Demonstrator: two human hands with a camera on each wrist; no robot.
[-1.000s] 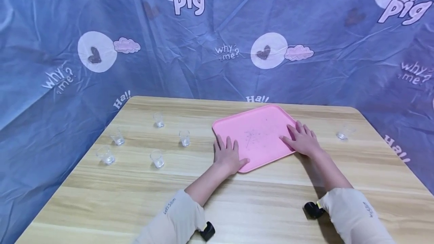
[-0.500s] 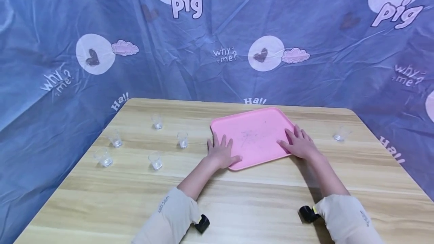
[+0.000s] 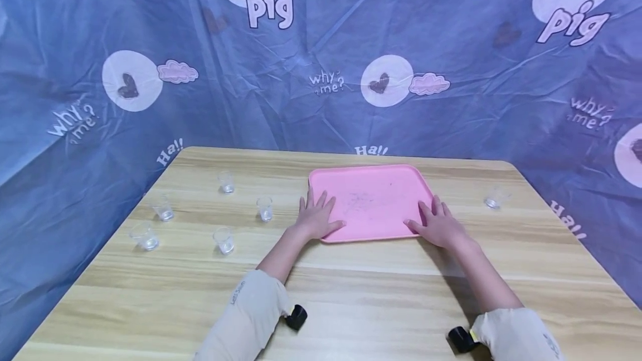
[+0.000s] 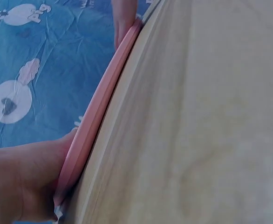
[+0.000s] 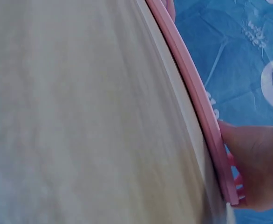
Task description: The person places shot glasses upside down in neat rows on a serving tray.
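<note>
A pink rectangular tray [image 3: 371,199] with dark scuff marks lies flat on the wooden table, its front edge nearly parallel to the table's back edge. My left hand [image 3: 314,222] rests on its front left corner, fingers spread and straight along the left side, thumb over the front rim. At the opposite front corner my right hand [image 3: 440,227] lies with fingers extended over the right side and thumb on the tray's inner face. Both wrist views show the tray's rim [image 4: 92,121] low along the table; the left hand [image 4: 34,172] and right hand [image 5: 257,163] touch its near corners.
Several small clear glasses stand left of the tray, the nearest to it being one glass [image 3: 264,209]. Another clear glass [image 3: 494,199] is at the far right. A blue printed cloth [image 3: 281,110] hangs behind the wooden table [image 3: 371,299].
The tray has turned from a slant to nearly square with the table, its front left corner moving left and away from me. My hands have stayed on it, the left one shifting left.
</note>
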